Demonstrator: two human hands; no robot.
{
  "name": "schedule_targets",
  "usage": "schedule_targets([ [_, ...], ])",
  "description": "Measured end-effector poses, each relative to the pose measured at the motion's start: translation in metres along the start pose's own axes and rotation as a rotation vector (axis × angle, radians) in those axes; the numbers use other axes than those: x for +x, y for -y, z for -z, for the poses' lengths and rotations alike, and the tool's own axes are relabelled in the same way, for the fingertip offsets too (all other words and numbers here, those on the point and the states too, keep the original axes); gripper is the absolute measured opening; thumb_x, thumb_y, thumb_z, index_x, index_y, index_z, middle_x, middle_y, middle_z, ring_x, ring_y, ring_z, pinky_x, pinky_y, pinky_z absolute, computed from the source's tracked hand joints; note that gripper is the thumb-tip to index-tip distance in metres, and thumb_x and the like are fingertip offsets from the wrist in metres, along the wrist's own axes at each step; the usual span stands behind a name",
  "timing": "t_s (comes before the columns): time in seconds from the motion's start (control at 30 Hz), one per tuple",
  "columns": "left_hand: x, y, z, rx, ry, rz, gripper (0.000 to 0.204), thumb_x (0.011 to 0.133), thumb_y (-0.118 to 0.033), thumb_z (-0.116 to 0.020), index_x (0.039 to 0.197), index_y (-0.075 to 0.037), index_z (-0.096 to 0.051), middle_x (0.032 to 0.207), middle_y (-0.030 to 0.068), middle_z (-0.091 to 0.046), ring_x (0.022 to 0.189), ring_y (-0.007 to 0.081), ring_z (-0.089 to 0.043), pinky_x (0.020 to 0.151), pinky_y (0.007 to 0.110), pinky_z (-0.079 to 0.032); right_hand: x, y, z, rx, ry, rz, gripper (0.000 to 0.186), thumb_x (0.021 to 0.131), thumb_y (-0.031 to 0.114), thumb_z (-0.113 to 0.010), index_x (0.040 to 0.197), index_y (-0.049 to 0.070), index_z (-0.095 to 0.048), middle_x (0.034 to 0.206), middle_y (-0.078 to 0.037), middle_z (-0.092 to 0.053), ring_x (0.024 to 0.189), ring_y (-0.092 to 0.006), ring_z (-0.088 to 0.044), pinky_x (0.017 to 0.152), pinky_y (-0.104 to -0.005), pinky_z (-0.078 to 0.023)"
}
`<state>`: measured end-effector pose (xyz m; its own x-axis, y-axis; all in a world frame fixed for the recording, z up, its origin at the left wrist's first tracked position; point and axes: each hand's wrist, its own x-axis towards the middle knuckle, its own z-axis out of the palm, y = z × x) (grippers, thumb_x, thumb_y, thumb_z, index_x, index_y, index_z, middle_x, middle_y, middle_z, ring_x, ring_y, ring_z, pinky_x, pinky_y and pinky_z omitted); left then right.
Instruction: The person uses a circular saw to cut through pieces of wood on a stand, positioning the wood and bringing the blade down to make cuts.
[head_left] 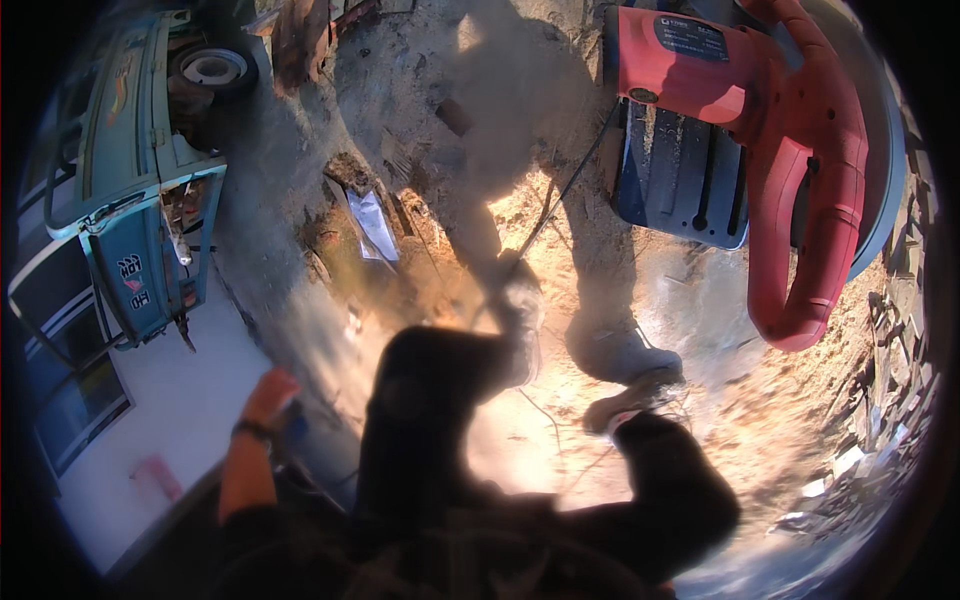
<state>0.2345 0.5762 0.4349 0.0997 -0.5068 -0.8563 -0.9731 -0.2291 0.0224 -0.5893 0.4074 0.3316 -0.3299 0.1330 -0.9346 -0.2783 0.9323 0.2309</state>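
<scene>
A teal metal truck (125, 190) stands left; the power tool (768, 165), smooth red plastic with a looped handle (845, 205) stretching down the view and a slotted plate (690, 185), is up and right of the left hand (268, 396), well apart; that hand is blurred and I cannot tell its opening or hold; the right hand, unseen, may be nearer.

Red power tool (765, 110) with a black label (690, 38) and a blue-grey plate (662, 175) striped darker. Teal truck (130, 150) with white markings (130, 266) and a streaky yellow-orange decal (122, 85); black tyre (243, 75), pale rim (213, 67). Black trousers (415, 410), a dark wristband (253, 430), a white sheet (372, 224), tan ground (740, 400) patched with grey shadow (505, 110).
</scene>
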Motion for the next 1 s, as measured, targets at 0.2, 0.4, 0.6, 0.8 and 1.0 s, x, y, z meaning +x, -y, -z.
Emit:
schedule_targets([
  [0.2, -0.021, -0.045, 0.046, -0.473, 0.003, 0.34, 0.007, 0.067, -0.012, -0.058, 0.063, -0.011, -0.053, 0.069, 0.0096, -0.052, 0.072, 0.0295, -0.051, 0.064, 0.041, -0.043, -0.066, -0.037, 0.003, 0.048, 0.01, -0.058, 0.033, 0.079, 0.006, -0.054, 0.11, -0.007, -0.053, 0.073, -0.011, -0.063, 0.065, -0.0162, -0.062, 0.055, -0.0267, -0.05],
  [0.4, -0.074, 0.014, 0.0, -0.558, 0.081, 0.303, 0.017, 0.077, -0.018, -0.06, 0.086, -0.003, -0.058, 0.067, 0.0061, -0.057, 0.056, 0.0133, -0.053, 0.051, 0.028, -0.046, -0.125, -0.067, 0.002, 0.215, 0.041, -0.053, 0.033, 0.079, 0.006, -0.054, 0.109, -0.006, -0.053, 0.072, -0.011, -0.063, 0.065, -0.0158, -0.062, 0.055, -0.0266, -0.05],
  [0.6, -0.073, -0.001, 0.019, 0.357, 0.18, -0.07, 0.014, 0.054, -0.013, -0.067, 0.066, -0.01, -0.06, 0.065, 0.01, -0.057, 0.068, 0.0266, -0.059, 0.056, 0.037, -0.048, -0.188, -0.054, 0.0, 0.169, 0.089, -0.168, 0.038, 0.08, 0.004, -0.052, 0.116, -0.005, -0.047, 0.086, -0.016, -0.062, 0.064, -0.0217, -0.063, 0.058, -0.0322, -0.054],
  [0.8, -0.093, 0.009, 0.023, 0.218, 0.291, -0.141, 0.009, 0.065, -0.018, -0.058, 0.069, -0.01, -0.056, 0.074, 0.0109, -0.056, 0.077, 0.03, -0.054, 0.068, 0.042, -0.045, -0.256, -0.058, -0.005, 0.206, 0.03, -0.036, 0.04, 0.079, 0.007, -0.056, 0.115, -0.007, -0.046, 0.08, -0.018, -0.062, 0.063, -0.025, -0.064, 0.058, -0.0356, -0.056],
  [1.0, -0.085, 0.003, 0.047, 0.19, -0.273, -0.403, 0.008, 0.069, -0.018, -0.055, 0.069, -0.01, -0.057, 0.077, 0.0111, -0.057, 0.08, 0.0306, -0.054, 0.071, 0.042, -0.045, -0.3, -0.113, -0.022, 0.318, -0.01, 0.09, 0.038, 0.08, 0.004, -0.052, 0.116, -0.004, -0.045, 0.08, -0.018, -0.062, 0.064, -0.0266, -0.064, 0.056, -0.0353, -0.055],
])
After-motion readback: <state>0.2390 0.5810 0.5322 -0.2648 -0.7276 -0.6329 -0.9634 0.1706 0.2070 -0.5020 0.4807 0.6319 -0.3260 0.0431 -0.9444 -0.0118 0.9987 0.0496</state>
